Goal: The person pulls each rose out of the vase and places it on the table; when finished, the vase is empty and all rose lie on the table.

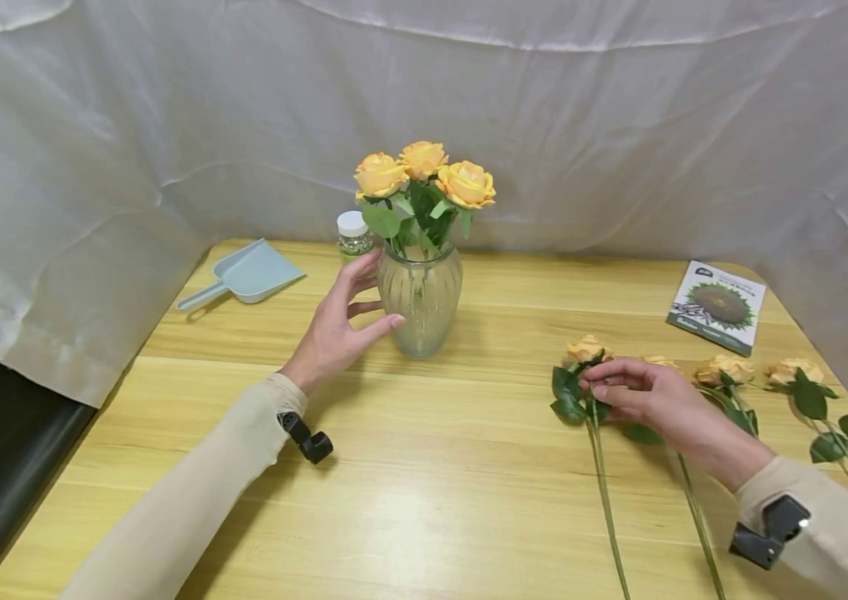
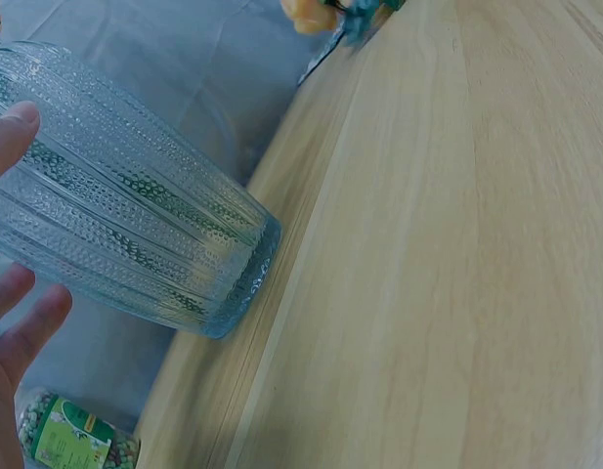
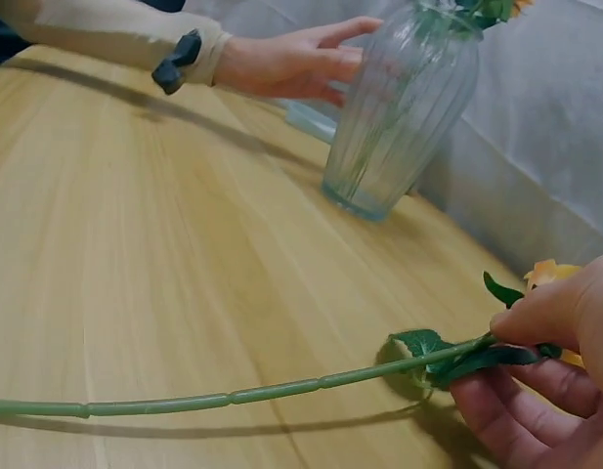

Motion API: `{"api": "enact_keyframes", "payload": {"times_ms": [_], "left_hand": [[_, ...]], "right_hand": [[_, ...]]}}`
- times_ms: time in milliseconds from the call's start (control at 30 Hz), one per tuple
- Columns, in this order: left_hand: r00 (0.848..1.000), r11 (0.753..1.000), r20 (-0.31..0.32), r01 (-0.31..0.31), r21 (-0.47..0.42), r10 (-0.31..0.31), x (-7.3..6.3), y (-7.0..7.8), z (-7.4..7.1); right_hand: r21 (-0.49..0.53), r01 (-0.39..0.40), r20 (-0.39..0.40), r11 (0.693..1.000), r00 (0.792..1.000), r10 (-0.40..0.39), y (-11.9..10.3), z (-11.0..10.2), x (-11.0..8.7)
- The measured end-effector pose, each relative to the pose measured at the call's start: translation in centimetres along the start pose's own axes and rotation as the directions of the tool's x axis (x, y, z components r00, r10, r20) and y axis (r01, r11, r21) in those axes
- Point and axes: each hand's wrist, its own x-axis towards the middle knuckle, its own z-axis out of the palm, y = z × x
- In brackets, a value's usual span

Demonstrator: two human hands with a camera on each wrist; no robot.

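Observation:
A ribbed glass vase [image 1: 424, 304] stands upright, holding several yellow roses [image 1: 466, 184]. My left hand [image 1: 337, 321] is at the vase's left side, fingers spread and loosely bent, with the thumb in front of the glass; the lower fingers look apart from it in the left wrist view. My right hand [image 1: 652, 404] pinches a rose stem [image 3: 311, 384] just below the leaves, between thumb and fingers. That rose's yellow bloom [image 1: 587, 348] is partly hidden by the hand, and its long green stem runs toward the table's front edge.
More roses [image 1: 724, 368] lie at the right beside and beneath my right hand. A seed packet [image 1: 720, 307] lies at the back right. Behind the vase stands a white-lidded jar [image 1: 353, 233]. A light blue dustpan [image 1: 251, 271] rests at the back left. Grey cloth [image 1: 544, 108] hangs around the table.

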Motion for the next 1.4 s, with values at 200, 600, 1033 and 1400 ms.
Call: {"api": "enact_keyframes", "payload": {"times_ms": [200,600,1033,1400], "left_hand": [[1.0,1.0,0.004,0.0,-0.007,0.0,0.0,0.0,0.1],[1.0,1.0,0.004,0.007,-0.001,-0.007,0.0,-0.1,0.0],[1.0,1.0,0.002,0.003,0.0,-0.003,0.0,0.0,0.0],[1.0,1.0,0.005,0.003,0.003,-0.003,0.0,0.0,0.0]], "right_hand": [[-0.05,-0.015,-0.022,0.999,1.0,0.014,0.6,0.8,0.4],[-0.059,-0.021,-0.048,0.998,0.999,0.018,0.7,1.7,0.6],[-0.212,-0.009,-0.122,0.977,0.992,-0.017,-1.1,0.5,-0.4],[-0.254,0.131,-0.218,0.958,0.957,-0.189,-4.7,-1.8,-0.8]]}}
